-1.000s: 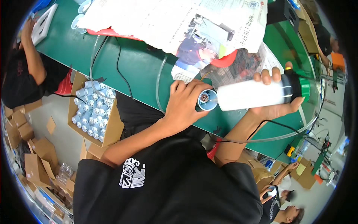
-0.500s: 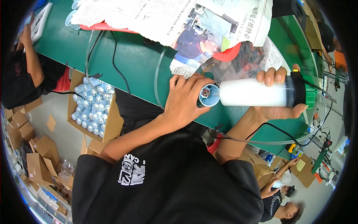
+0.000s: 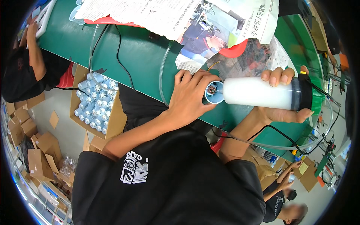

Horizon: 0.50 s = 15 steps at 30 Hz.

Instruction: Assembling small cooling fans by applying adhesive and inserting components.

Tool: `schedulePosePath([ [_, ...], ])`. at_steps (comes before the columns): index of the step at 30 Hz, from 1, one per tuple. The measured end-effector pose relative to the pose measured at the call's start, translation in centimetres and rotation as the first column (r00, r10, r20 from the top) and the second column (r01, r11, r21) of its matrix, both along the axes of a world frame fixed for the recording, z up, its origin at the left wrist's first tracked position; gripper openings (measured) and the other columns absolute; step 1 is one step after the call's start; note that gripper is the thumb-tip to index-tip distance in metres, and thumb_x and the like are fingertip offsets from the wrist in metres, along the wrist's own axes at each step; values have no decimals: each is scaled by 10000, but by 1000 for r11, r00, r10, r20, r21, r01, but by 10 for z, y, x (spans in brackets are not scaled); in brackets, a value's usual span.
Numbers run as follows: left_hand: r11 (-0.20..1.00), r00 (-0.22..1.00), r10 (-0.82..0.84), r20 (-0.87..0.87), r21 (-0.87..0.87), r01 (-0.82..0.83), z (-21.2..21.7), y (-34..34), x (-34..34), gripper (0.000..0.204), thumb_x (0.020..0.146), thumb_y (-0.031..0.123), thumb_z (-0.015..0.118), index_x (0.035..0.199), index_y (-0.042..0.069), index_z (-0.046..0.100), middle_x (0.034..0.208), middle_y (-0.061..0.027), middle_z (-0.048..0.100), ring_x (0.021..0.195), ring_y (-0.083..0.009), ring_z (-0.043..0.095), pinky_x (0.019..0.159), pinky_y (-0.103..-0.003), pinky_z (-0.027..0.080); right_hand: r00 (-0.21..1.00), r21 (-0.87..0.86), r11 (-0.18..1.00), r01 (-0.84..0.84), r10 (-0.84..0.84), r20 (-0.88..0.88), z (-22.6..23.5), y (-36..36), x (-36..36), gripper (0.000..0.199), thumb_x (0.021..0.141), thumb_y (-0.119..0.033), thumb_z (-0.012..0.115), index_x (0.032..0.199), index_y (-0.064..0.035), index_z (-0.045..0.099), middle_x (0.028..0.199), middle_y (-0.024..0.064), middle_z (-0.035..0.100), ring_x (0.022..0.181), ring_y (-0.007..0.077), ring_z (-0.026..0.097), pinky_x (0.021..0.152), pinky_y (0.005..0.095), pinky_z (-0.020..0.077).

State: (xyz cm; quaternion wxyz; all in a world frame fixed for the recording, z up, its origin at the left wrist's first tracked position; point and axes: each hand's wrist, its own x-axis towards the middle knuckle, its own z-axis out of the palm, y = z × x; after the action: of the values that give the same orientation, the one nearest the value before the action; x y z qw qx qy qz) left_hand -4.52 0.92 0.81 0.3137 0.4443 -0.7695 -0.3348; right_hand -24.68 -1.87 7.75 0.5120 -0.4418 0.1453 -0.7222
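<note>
My left hand is wrapped round a light blue plastic cup-shaped part, its open end showing ribs and a brownish metal piece at the centre. Closed on a thick dispensing syringe filled with white material, my right hand has its fingers over the top and its thumb near the black cap. The syringe lies roughly level, its front end against or just beside the part's rim. Whether a tip reaches inside cannot be made out. A black cable and a clear hose run by the cap end.
Torn newspaper covers red trays on the green table. A clear tube and black cables cross the table. Left of me stands a carton of similar blue parts. Co-workers sit at left and lower right.
The whole view has shifted slightly, so the table, carton and both hands sit a little further right. My grip on the blue part and the syringe stays the same.
</note>
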Motion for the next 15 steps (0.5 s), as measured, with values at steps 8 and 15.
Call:
schedulePosePath([
  [8, 1000, 1000, 4, -3, -10, -4, 0, -1, 0, 599, 640, 189, 819, 1174, 154, 549, 1138, -38, 573, 983, -269, 508, 980, -433, 294, 996, -35, 995, 91, -91, -6, -1, 2, 4, 1018, 759, -777, 583, 1395, -31, 311, 915, 139, 507, 745, 266, 538, 688, 465, 467],
  [15, 1000, 1000, 0, -3, -13, 0, 1, 0, -1, 597, 639, 189, 817, 1170, 149, 547, 1139, -39, 572, 987, -268, 510, 976, -433, 298, 996, -51, 995, 92, -92, -7, 1, 3, 6, 1042, 744, -776, 605, 1398, -26, 296, 912, 141, 510, 737, 266, 542, 685, 466, 473],
])
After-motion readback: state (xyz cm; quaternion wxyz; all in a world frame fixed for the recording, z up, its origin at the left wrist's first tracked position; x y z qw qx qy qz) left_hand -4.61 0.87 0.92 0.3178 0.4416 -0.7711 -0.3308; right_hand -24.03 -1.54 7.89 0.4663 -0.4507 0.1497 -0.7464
